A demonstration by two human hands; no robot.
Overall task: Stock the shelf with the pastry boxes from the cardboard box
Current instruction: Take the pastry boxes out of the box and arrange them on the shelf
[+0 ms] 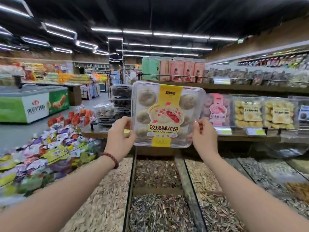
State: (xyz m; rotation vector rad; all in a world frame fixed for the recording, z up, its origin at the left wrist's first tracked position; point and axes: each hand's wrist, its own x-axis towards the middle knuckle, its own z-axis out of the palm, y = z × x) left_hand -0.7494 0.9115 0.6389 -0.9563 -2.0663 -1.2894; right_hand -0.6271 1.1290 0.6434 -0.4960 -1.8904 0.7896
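Pastry box [168, 114]: middle of the frame; we hold it upright in the air, yellow label facing us.
Left grip [119, 136]: we pinch the box's lower left edge, fingers curled round it; a red bead bracelet [111, 159] sits on the wrist.
Right grip [204, 136]: we pinch the lower right edge likewise.
Shelf [242, 138]: right of the frame, behind our box; a pink-labelled box [215, 109] stands on it.
Seed bins [157, 171]: bottom of the frame, under our arms.
Wrapped sweets [50, 148]: lower left.
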